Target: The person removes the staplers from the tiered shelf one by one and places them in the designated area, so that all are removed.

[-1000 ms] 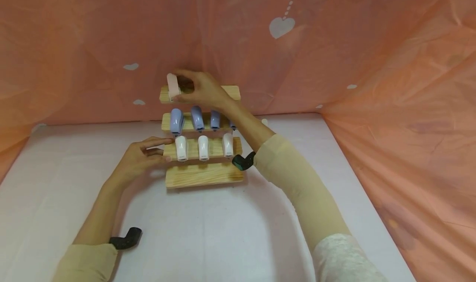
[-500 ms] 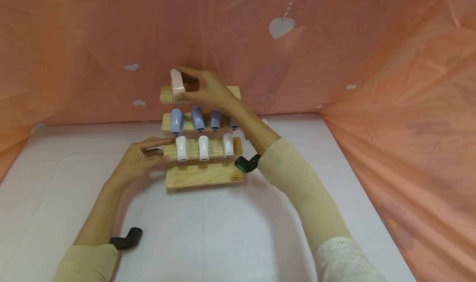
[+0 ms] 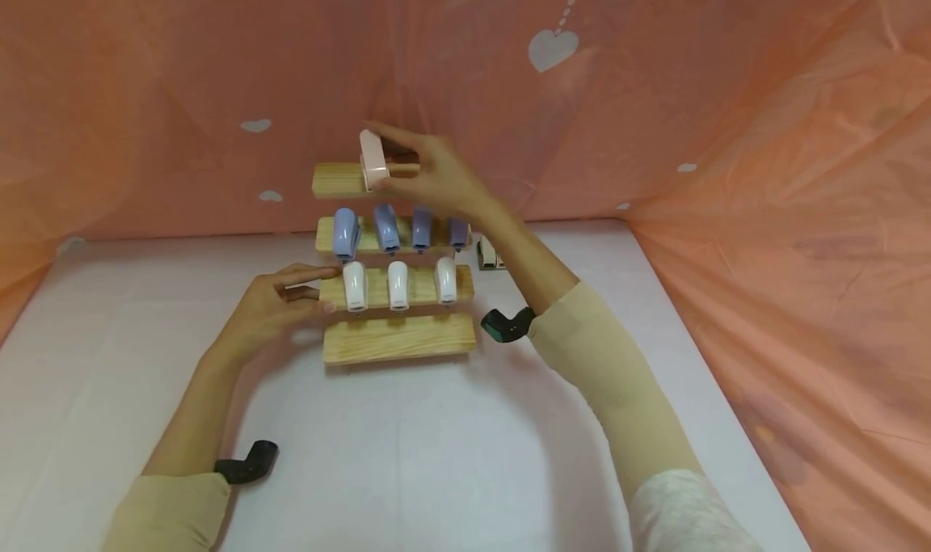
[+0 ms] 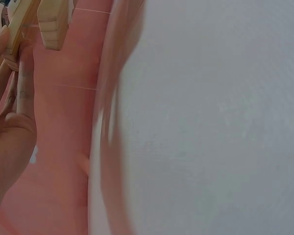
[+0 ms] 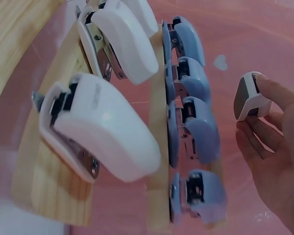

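A tiered wooden display rack (image 3: 407,338) stands at the back of the white table. My right hand (image 3: 444,172) pinches a pale pink stapler (image 3: 373,161) between thumb and fingers, overlapping the rack's top shelf (image 3: 334,180); the right wrist view shows the same stapler (image 5: 250,95) from below. Blue-violet staplers (image 3: 346,233) line the shelf beneath. Three white staplers (image 3: 398,286) sit on the shelf below that, with a wider space before the rightmost. My left hand (image 3: 265,313) holds this shelf's left end, thumb and fingers around the wood (image 4: 20,24).
The lowest shelf, bare wood, faces the front. Small pale objects (image 3: 489,253) stand on the table right of the rack, partly behind my right forearm. A pinkish-orange cloth (image 3: 655,115) with white hearts hangs close behind the rack and along the right side.
My right hand has moved to the right along the top shelf with the pink stapler, uncovering the shelf's left end and the objects beside the rack. The left hand stays where it was.
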### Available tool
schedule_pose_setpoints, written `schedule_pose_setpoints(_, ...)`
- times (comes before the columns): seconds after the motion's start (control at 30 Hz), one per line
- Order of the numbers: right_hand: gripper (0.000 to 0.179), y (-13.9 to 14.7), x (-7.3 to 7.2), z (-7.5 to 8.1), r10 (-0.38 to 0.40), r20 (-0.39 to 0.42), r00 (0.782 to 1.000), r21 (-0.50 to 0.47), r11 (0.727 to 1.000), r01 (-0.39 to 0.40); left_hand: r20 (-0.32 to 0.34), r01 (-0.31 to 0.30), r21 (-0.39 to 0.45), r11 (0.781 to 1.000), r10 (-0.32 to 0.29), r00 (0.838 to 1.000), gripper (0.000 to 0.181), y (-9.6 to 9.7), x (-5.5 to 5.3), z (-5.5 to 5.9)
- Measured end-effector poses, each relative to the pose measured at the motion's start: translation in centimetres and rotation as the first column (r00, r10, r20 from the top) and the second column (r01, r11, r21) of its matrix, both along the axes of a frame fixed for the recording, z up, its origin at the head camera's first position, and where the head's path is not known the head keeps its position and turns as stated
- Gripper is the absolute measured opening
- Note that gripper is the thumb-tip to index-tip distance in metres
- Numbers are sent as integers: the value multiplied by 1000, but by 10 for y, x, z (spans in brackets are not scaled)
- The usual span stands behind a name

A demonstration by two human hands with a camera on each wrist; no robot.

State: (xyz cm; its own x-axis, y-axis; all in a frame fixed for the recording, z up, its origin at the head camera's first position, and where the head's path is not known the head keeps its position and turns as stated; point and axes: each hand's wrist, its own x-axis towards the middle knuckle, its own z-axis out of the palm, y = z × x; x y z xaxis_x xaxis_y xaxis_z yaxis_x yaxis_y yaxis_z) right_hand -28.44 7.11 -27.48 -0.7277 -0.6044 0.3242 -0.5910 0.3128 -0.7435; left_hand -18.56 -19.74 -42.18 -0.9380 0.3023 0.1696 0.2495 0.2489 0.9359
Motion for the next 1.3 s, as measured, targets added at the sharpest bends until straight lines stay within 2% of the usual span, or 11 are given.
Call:
schedule_pose_setpoints(0.2, 69, 12, 6, 2, -20, 54, 998, -41, 999, 22, 0, 1, -1, 1000, -1, 1000, 49, 0, 0, 0)
schedule_pose_setpoints(0.27, 68, 16, 7, 2, -31, 51, 998, -42, 999, 33, 0, 2, -2, 1000, -2, 1000, 49, 0, 0, 0)
schedule_pose_setpoints(0.43, 65, 28, 7, -1, -28, -16, 999, -73, 997, 27, 1, -4, -14, 1000, 4, 1000, 50, 0, 0, 0)
schedule_pose_setpoints(0.63, 65, 46, 8, -4, -27, -10, 1000, -106, 994, 26, -4, -4, -9, 1000, 4, 1000, 49, 0, -1, -1)
schedule_pose_setpoints(0.8, 65, 65, 9, -9, -55, -14, 998, -76, 996, 54, -5, 1, -5, 1000, -1, 1000, 49, 1, 1, -2)
schedule_pose_setpoints(1.03, 68, 88, 8, -15, -92, -61, 994, -61, 994, 88, 11, -6, -17, 1000, 6, 1000, 50, 0, 3, -2)
schedule_pose_setpoints(1.3, 67, 110, 9, -23, -127, -25, 992, -40, 991, 126, 0, 11, 2, 1000, -11, 1000, 50, -1, 4, -2)
